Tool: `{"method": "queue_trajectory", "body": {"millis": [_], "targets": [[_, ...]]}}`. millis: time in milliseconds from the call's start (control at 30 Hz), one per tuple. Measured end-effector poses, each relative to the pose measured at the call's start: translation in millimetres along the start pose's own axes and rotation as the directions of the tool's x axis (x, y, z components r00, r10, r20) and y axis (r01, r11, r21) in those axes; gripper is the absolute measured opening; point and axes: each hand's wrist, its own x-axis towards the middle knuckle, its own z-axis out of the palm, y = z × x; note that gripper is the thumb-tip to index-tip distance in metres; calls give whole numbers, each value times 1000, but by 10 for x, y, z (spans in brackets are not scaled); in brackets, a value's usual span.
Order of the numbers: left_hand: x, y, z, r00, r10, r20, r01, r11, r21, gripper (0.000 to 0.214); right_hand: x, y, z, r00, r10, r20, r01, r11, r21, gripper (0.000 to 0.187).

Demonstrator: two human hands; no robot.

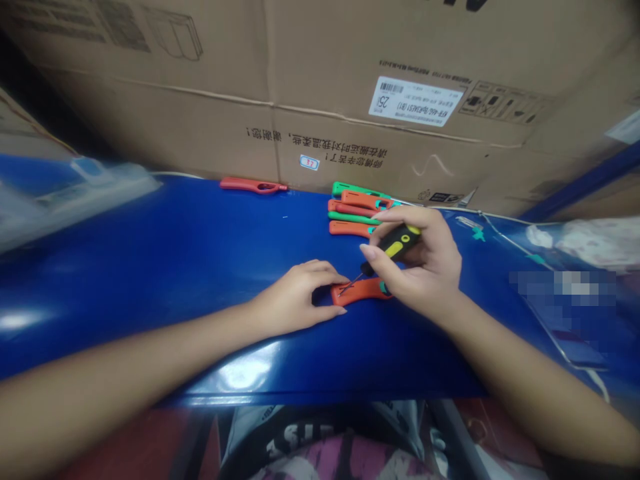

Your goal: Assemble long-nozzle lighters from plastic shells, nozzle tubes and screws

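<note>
An orange long-nosed lighter (357, 292) lies on the blue table. My left hand (295, 297) grips its left end between thumb and fingers. In my right hand (433, 257) is a screwdriver (395, 248) with a black and yellow handle, tilted so that its thin shaft points down to the left. Its tip meets the lighter's body near the left end; whether it sits in a screw is too small to tell. The lighter's right end, past a teal part, is hidden behind my right hand.
Behind my right hand lie several green, orange and red lighters (350, 207) side by side. A red lighter casing (245, 185) rests farther left, by the large cardboard box (320, 120). A phone (570, 333) with a white cable is at right; a blurred pale holder (85, 200) stands left.
</note>
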Motion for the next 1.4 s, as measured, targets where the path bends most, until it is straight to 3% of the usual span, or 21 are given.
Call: {"method": "queue_trajectory", "body": {"millis": [167,333,467,533,700,767,900,967,1100,1167,1267,1333,1400], "targets": [[-2,-6,-1,1000,-10,12,10,1000,-1,36,-2,-40,-32,989,85,120,-88,996,25,42],[-8,8,-2,1000,0,14,0,1000,-12,38,48,-83,-146,933,130,334,-163,984,71,64],[0,32,-11,999,35,18,-35,999,-1,31,81,-49,-207,952,-84,295,122,986,-114,53],[5,37,-14,999,40,18,-40,999,2,31,91,-51,-220,946,-151,288,206,963,-171,52],[9,26,-10,999,28,21,-28,1000,-8,28,106,-103,-232,904,14,428,-21,1000,11,53],[8,18,-6,999,30,22,-30,1000,-8,29,101,-99,-220,923,16,384,-22,1000,11,45],[8,-1,-2,999,49,3,-49,999,-14,30,86,-61,-188,980,-90,179,129,967,-220,42],[7,-10,0,999,47,6,-47,998,-28,31,89,-54,-184,981,-46,189,83,978,-192,43],[2,-26,8,999,45,11,-45,998,-40,35,111,-60,-191,951,46,305,-70,995,69,41],[3,-29,11,999,44,11,-44,998,-37,36,114,-63,-185,974,-8,227,-2,999,44,36],[6,-26,9,999,38,20,-38,999,-38,36,111,-73,-172,989,-118,89,129,983,-129,33],[9,-22,4,999,37,25,-36,999,-33,37,114,-84,-168,990,-71,125,84,991,-102,36],[9,-21,1,999,42,24,-42,999,-20,37,121,-89,-166,971,18,238,-23,1000,19,38]]}}
